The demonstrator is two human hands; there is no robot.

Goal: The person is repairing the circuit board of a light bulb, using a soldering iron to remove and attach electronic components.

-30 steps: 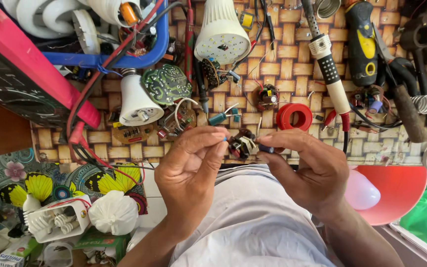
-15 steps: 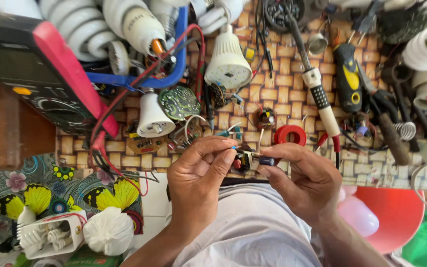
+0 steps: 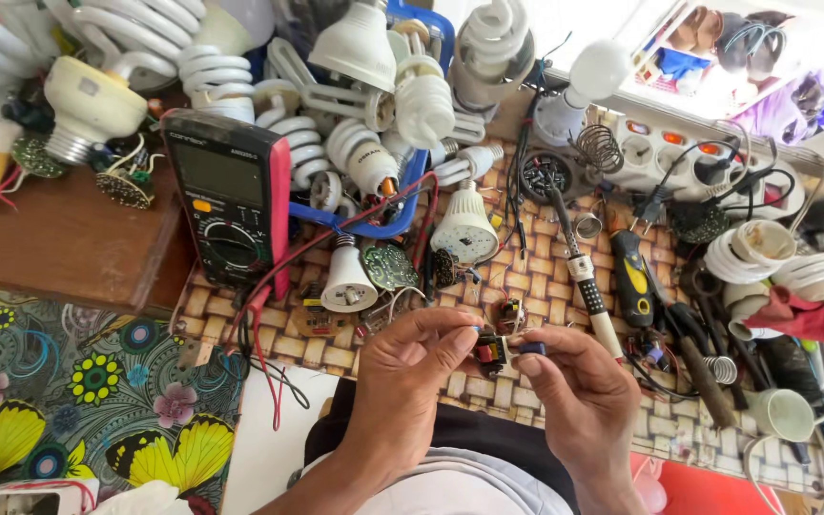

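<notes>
Just in front of the soldering iron (image 3: 584,277), the left hand (image 3: 412,381) and right hand (image 3: 579,401) each pinch one end of a small circuit part (image 3: 494,351), lifted above the bench (image 3: 526,286) for close inspection.

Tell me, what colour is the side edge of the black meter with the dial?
The black multimeter's side edge is red, seen best in the head view.

Lamp repair workbench: heaped spiral bulbs (image 3: 402,105), multimeter (image 3: 231,195), soldering iron (image 3: 584,277), circuit boards (image 3: 390,265), power strip (image 3: 679,157).
</notes>
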